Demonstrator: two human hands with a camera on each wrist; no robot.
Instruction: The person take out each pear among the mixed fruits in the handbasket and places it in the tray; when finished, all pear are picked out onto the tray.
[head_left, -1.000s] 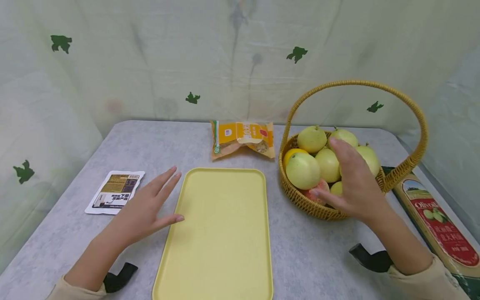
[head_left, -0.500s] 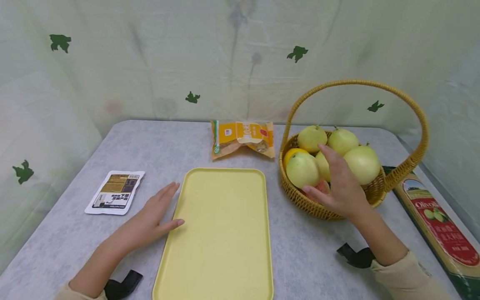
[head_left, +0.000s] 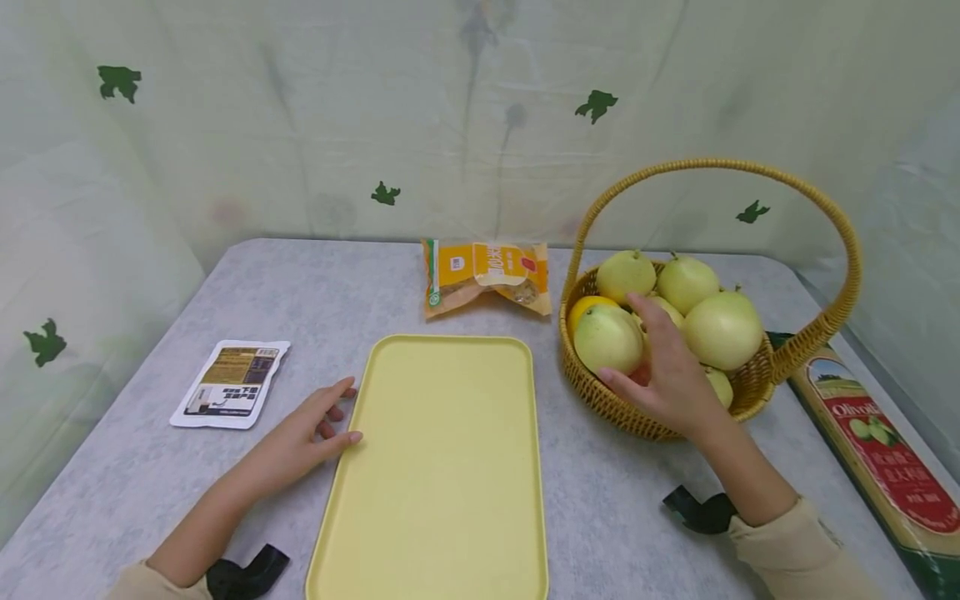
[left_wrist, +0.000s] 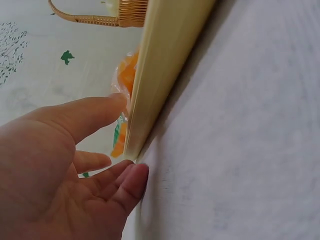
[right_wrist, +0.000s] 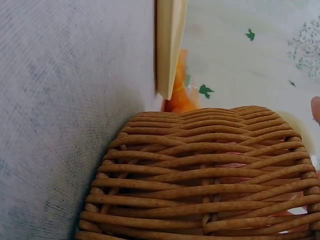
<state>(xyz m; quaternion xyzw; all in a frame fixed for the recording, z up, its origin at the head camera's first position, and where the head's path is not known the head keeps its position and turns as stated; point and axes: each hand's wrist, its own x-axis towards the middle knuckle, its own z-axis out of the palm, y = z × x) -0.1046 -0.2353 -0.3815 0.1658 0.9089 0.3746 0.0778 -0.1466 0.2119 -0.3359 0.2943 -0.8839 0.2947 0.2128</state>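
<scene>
The yellow tray (head_left: 442,467) lies flat on the table. At its left side is my left hand (head_left: 300,437), thumb tip by the rim and fingers loosely bent beside the edge; in the left wrist view the thumb (left_wrist: 102,112) is near the tray wall (left_wrist: 162,65). Over the wicker basket (head_left: 600,408) reaches my right hand (head_left: 671,379), thumb and fingers spread apart. Nearest to it is a pale green pear (head_left: 606,340) at the basket's front left; whether they touch I cannot tell. Several more pears (head_left: 723,329), a yellow fruit (head_left: 585,310) and a partly hidden reddish fruit share the basket.
An orange food bag (head_left: 487,277) lies behind the tray. To the left is a white flat packet (head_left: 231,385). A long Olivoilà package (head_left: 877,442) lies right of the basket, whose tall handle (head_left: 712,164) arches overhead. A pale curtain (head_left: 480,125) hangs behind the table.
My right hand has moved left and slightly down over the basket, toward the front-left pear. My left hand has lowered to the tray's left edge, its fingers bending a little more.
</scene>
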